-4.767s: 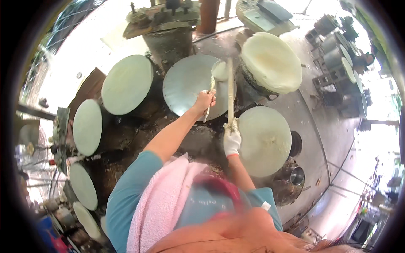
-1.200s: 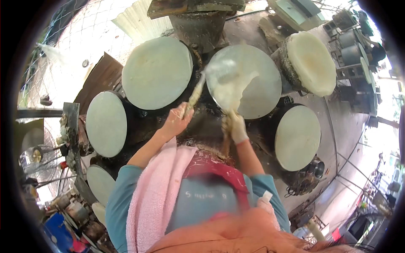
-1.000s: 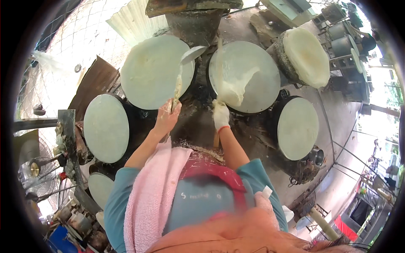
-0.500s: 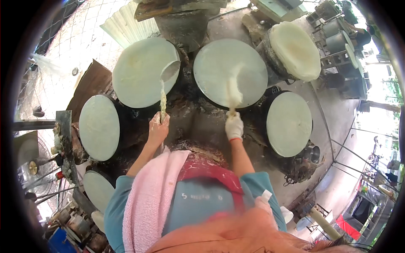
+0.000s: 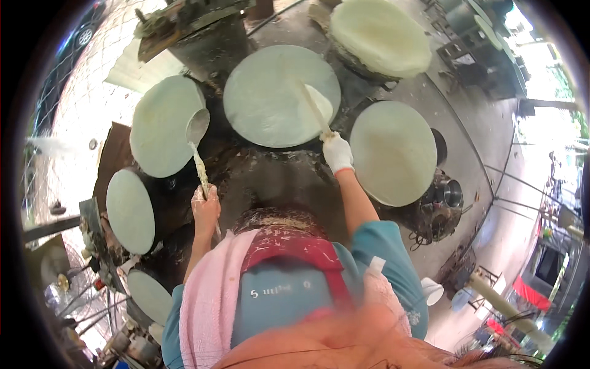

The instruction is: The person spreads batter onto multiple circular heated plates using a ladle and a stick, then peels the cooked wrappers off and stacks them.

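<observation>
My left hand (image 5: 206, 206), bare and smeared with batter, grips the crusted handle of a metal ladle (image 5: 197, 126). The ladle's bowl hangs at the right edge of a pale round griddle (image 5: 161, 132) on the left. In a white glove, my right hand (image 5: 338, 152) is closed round the handle of a spreader (image 5: 314, 106), slightly blurred. Its whitish blade lies over the right part of the middle round griddle (image 5: 264, 92), which bears a thin, pale coating. Whether the blade touches the surface I cannot tell.
Around me stand more pale round griddles, one close right (image 5: 393, 154) and one far left (image 5: 130, 211). A thick pale stack of round sheets (image 5: 381, 37) sits at the back right. A dark metal burner (image 5: 442, 203) stands at the right. A wire fence (image 5: 70, 117) runs along the left.
My right hand and spreader have swung toward the right side of the middle griddle. The whole view has turned, so the griddles sit differently in the picture. The ladle stays in my left hand.
</observation>
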`<move>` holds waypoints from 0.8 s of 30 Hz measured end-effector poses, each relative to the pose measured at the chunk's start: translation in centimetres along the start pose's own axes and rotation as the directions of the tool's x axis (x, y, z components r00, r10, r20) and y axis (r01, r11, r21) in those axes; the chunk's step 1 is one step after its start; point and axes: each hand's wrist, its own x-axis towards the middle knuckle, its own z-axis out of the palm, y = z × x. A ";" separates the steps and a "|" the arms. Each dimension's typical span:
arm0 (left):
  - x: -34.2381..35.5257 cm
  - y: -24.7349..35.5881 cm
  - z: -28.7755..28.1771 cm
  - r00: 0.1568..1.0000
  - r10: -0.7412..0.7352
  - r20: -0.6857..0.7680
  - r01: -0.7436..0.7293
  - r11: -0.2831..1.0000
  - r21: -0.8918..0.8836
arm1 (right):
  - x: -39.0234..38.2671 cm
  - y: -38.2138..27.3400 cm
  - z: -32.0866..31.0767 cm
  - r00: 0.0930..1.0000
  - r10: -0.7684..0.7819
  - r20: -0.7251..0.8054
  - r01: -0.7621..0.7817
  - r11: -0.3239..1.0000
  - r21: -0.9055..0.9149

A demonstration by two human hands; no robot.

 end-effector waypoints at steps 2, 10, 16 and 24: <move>0.3 0.9 1.1 0.999 0.023 0.043 -0.023 1.000 -0.007 | 0.1 1.2 1.3 0.992 -0.125 -0.035 0.128 0.983 0.132; 0.2 1.4 1.8 0.998 -0.038 0.053 0.041 0.998 -0.045 | 1.3 2.4 1.2 0.999 -0.033 -0.020 0.029 0.985 -0.172; -0.8 1.1 1.7 0.999 -0.031 0.039 0.029 0.998 0.050 | 13.0 -4.4 -3.3 0.973 -0.059 -0.221 0.014 0.980 -0.200; -0.6 1.5 2.6 0.998 0.010 0.067 -0.021 0.987 0.162 | -2.5 -1.7 0.4 0.958 -0.160 -0.240 0.288 0.526 0.800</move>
